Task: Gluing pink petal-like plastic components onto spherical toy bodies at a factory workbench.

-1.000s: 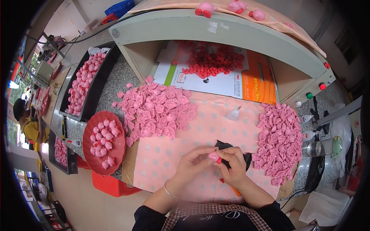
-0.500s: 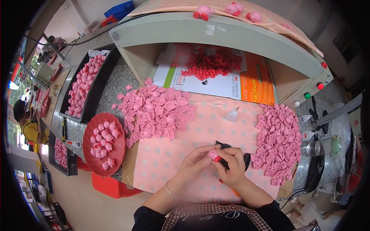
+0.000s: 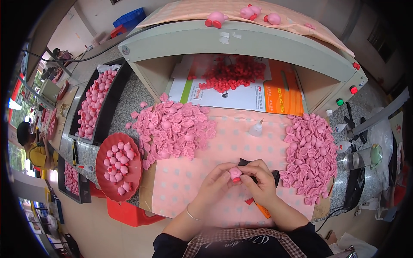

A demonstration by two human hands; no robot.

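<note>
1. Pinching from both sides, the left hand point(image 3: 215, 182) and the right hand point(image 3: 258, 182) are meeting over the near middle of the desk point(image 3: 189, 180), which is lying under a pink dotted cloth.
2. Between their fingertips a small pink toy piece point(image 3: 235, 173) is sitting, raised just above the cloth; the left hand is curling its fingers closed against the piece's left side and the right hand is closing on its right side.
3. A red bit is showing at the bottom of the piece, though it is too small to tell what it is.
4. Something black point(image 3: 245, 162) is peeking out behind the right hand, touching or just under it.
5. A heap of pink shells point(image 3: 172, 129) is lying beyond the left hand, and a second heap point(image 3: 312, 157) is lying to the right of the right hand.
6. A small glue bottle point(image 3: 257, 128) is standing between the two heaps, and a red plate point(image 3: 129, 180) of finished pink pieces is resting at the desk's left edge.
</note>
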